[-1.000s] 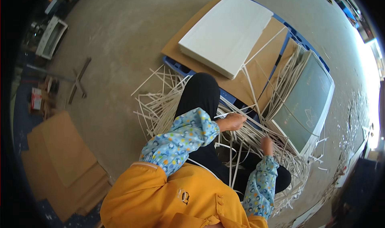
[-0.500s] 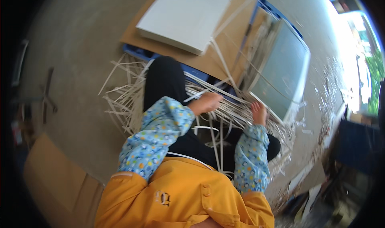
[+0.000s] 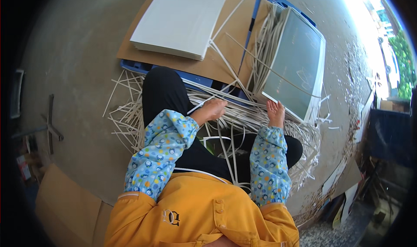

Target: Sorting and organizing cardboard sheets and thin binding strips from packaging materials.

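Observation:
A thick tangle of narrow white strips (image 3: 243, 113) lies across in front of me, between my legs and the pallet. Over its middle my left hand (image 3: 213, 110) is closed, with the fingertips turned away from view. One strip passes close by this hand; whether it is gripped I cannot tell. My right hand (image 3: 275, 113) is open, fingers stretched up and apart, at the near corner of a stack topped by a grey-green sheet (image 3: 293, 64). More strips (image 3: 265, 51) are bunched along that stack's left side, and one loops over its top.
A stack of white sheets (image 3: 180, 19) rests on brown cardboard (image 3: 163, 60) over a blue pallet (image 3: 197, 79). Cardboard (image 3: 65, 203) lies at lower left. Scraps (image 3: 347, 80) litter the floor on the right, near a dark blue box (image 3: 390, 132).
The pallet and its stacks sit farther left in view. My right hand's fingers are more stretched out beside the sheet corner. My left hand stays closed over the strips.

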{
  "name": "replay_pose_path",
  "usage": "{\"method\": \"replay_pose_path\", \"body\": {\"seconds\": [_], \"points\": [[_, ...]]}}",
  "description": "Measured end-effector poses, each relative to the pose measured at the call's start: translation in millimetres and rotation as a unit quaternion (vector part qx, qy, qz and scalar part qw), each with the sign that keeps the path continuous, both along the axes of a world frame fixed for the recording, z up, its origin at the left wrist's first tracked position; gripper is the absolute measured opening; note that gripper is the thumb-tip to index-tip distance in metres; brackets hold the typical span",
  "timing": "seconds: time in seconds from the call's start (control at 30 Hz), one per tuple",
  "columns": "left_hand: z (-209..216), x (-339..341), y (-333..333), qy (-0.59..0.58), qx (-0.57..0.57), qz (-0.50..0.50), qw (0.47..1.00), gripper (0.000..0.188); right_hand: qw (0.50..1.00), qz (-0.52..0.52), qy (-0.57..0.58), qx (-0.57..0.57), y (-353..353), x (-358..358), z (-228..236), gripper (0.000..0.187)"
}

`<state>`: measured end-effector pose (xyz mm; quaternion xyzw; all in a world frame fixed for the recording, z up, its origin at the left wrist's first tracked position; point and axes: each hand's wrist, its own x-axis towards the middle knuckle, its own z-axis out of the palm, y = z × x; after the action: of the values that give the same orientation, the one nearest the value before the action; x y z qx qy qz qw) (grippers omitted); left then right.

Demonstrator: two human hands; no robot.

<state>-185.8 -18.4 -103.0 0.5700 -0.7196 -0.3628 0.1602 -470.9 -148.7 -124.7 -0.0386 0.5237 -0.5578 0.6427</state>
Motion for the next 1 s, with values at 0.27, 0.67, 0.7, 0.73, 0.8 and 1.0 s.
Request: {"method": "replay_pose_path", "body": {"seconds": [0.27,0.67,0.7,0.73,0.8,1.0], "points": [[18,0,-6,-0.028,0.063,0.005,0.998,0.027,0.998,-0.065,0.009,-0.01,-13,-4,13,0.018],[9,1,1,0.021,0.007,0.046,0.999,0.014,0.993,-0.055,0.107,0.019,-4,19,40,0.02],[10,0,0,0.023,0.004,0.041,0.999,0.015,0.992,-0.059,0.109,0.018,-6,14,39,0.02],[12,-1,-2,0.025,0.001,0.036,0.999,0.015,0.992,-0.076,0.095,0.021,-10,7,32,0.021],[16,-3,-5,0.006,0.028,0.018,0.999,0.021,0.992,-0.091,0.08,0.026,-14,-3,25,0.023],[17,0,-6,-0.015,0.058,-0.001,0.998,0.028,0.99,-0.116,0.059,0.057,-20,-7,23,0.025]]}}
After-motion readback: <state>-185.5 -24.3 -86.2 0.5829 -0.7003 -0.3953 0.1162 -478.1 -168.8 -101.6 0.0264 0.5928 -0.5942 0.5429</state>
